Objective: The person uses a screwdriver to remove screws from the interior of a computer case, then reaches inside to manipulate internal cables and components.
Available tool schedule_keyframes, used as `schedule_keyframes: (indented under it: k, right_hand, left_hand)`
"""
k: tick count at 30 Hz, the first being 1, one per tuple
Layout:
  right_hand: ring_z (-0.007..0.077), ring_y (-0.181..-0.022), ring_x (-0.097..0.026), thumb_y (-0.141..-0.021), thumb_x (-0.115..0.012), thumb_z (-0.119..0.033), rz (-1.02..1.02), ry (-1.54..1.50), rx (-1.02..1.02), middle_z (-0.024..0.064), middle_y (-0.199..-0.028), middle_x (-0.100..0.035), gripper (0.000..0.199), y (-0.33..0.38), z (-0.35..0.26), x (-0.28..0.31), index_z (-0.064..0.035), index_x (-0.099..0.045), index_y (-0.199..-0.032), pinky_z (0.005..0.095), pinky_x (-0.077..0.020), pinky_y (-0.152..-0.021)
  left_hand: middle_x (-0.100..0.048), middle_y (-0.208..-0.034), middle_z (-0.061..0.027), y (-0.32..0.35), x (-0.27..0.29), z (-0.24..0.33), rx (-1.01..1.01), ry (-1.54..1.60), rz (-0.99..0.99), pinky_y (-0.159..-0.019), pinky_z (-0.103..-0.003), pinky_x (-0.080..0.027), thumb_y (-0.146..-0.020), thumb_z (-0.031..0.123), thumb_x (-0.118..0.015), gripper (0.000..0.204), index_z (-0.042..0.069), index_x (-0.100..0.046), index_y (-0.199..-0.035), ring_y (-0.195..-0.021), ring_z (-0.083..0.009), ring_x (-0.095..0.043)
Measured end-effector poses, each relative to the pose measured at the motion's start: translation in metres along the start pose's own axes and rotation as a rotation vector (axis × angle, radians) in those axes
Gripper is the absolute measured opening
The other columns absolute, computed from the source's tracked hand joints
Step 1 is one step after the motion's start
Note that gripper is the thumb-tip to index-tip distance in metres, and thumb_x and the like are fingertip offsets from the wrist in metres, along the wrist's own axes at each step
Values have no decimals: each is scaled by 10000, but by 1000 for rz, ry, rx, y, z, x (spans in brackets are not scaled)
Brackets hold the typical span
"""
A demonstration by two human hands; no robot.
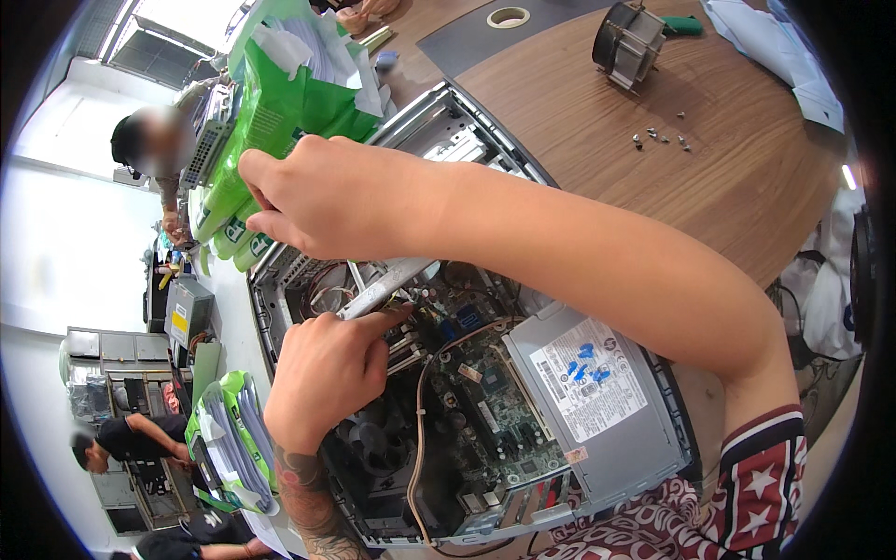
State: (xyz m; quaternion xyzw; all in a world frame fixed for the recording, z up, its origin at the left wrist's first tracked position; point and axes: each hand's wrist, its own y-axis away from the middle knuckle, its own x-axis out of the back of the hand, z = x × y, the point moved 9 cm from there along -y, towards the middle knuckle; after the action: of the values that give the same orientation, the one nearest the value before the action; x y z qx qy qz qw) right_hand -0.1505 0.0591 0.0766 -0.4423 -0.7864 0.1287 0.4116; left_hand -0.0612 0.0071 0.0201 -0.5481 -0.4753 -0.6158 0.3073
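Observation:
An opened desktop computer case (677, 425) lies on the table before me, with its green motherboard (499, 411), a grey power supply (532, 336) and cables showing. My left hand (322, 378) reaches inside it. Its index finger stretches toward the wires beside a silvery metal bar (387, 285), and the thumb is bent apart from it; the other fingers are hidden. Above the far part of the case is my right hand (327, 196), closed with curled fingers. Whatever it may hold is hidden. My right forearm crosses over the case.
Several small screws (663, 137) and a cooling fan with heatsink (630, 47) rest on the wooden table (551, 117). A tape roll (509, 17) lies farther back. Green paper packages (252, 177) stand beyond the case, more (229, 443) at left. Other people (140, 443) work there.

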Motion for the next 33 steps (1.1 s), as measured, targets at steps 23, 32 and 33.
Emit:
schedule_keyframes:
  k: [23,32,33]
  right_hand:
    - [428,-876,-696,-925,-607,-209,-8,76,14,261,-908,-690,322,0,-2,-3,67,-538,-1076,469,-561,-811]
    - [449,-770,-681,-910,-628,-183,56,37,67,238,-787,-685,275,1,1,6,47,-519,-1014,502,-557,-720]
    - [449,-770,-681,-910,-628,-183,56,39,67,238,-787,-685,275,3,-1,7,47,-519,-1014,502,-557,-720]
  left_hand:
    - [-546,-581,-198,0,2,0,1,19,0,-597,-454,-490,-731,80,-563,478,180,-748,-1160,-559,-374,-582]
    - [-585,-589,-164,0,2,2,-12,4,6,-584,-460,-503,-799,113,-580,358,170,-762,-1101,-576,-355,-608]
    - [-585,-589,-163,-1,2,2,-15,2,12,-584,-460,-503,-801,114,-580,354,172,-763,-1098,-574,-355,-608]
